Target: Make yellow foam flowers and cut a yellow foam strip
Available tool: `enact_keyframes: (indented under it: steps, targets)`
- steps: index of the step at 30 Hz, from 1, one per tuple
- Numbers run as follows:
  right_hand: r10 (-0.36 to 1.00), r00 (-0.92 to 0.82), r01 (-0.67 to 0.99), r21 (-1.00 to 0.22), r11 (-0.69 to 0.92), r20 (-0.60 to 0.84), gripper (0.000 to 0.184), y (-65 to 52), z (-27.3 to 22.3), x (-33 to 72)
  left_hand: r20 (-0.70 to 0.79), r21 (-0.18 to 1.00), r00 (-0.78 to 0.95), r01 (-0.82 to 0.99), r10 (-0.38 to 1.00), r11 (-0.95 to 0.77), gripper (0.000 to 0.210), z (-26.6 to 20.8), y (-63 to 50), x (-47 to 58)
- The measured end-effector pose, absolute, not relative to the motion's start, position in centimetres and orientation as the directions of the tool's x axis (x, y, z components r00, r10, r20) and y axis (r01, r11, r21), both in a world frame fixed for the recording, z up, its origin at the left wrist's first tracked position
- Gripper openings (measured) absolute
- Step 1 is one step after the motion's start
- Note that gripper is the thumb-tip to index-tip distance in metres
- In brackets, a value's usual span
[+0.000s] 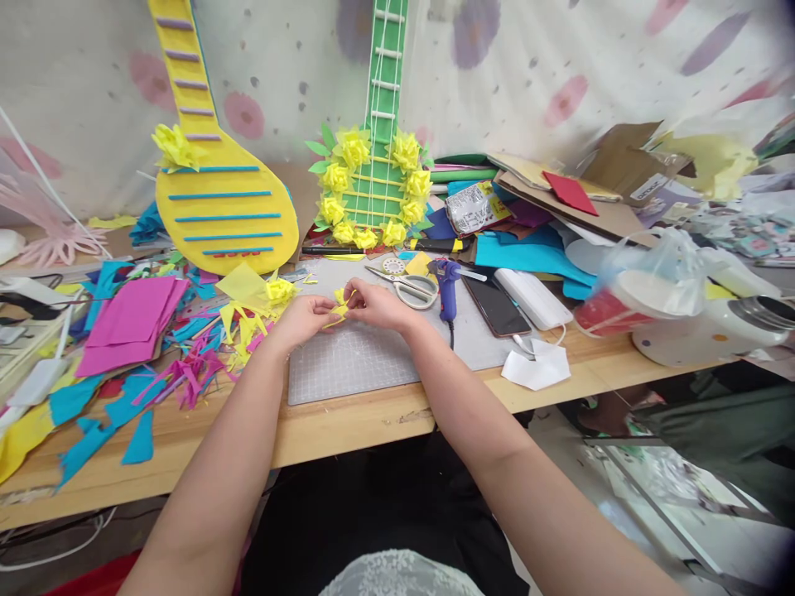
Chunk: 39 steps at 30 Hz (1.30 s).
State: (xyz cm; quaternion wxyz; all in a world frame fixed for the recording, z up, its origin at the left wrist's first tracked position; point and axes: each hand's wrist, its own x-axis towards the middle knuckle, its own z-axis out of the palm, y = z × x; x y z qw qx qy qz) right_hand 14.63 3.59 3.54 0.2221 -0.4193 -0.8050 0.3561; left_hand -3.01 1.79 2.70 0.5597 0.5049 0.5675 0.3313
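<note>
This seems to be a craft workshop, or a craft corner; whether it is inside a home, I cannot tell. The wooden counter (360,429) carries a cutting mat (351,364), a glue gun (445,290), scissors (397,282), many coloured scraps (195,368) and piled cardboard (624,165). Behind these, before a flowered curtain (279,74), stand two handmade-looking instruments, yellow (224,184) and green (383,128).
</note>
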Motion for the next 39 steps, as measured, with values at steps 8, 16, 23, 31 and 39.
enact_keyframes:
  steps: [8,16,23,31,39]
  targets:
    - [0.874,-0.471,0.435,-0.830,0.350,0.121,0.021,4.3,4.7,16.7,-0.221,0.963,-0.117,0.133,0.968,0.236,0.019,2.7,2.5,-4.0]
    - [0.836,-0.535,0.647,-0.694,0.315,-0.119,0.021,3.8,7.1,19.0,-0.171,0.962,-0.154,0.189,0.973,0.199,0.005,1.7,3.4,-4.3]
    - [0.813,-0.432,0.743,-0.665,0.076,-0.389,0.032,1.1,7.9,24.8,-0.028,0.959,-0.222,0.271,0.975,0.089,0.006,0.9,3.9,-4.6]
    - [0.986,0.037,0.895,-0.432,-0.106,-0.164,0.040,2.3,7.0,28.8,0.099,0.727,-0.190,0.685,0.977,0.059,0.020,1.7,3.1,-4.3]
    - [0.944,0.330,0.708,-0.662,-0.246,0.001,0.040,4.6,1.9,27.3,0.076,0.595,-0.179,0.797,0.981,0.099,0.020,2.1,2.8,-4.0]
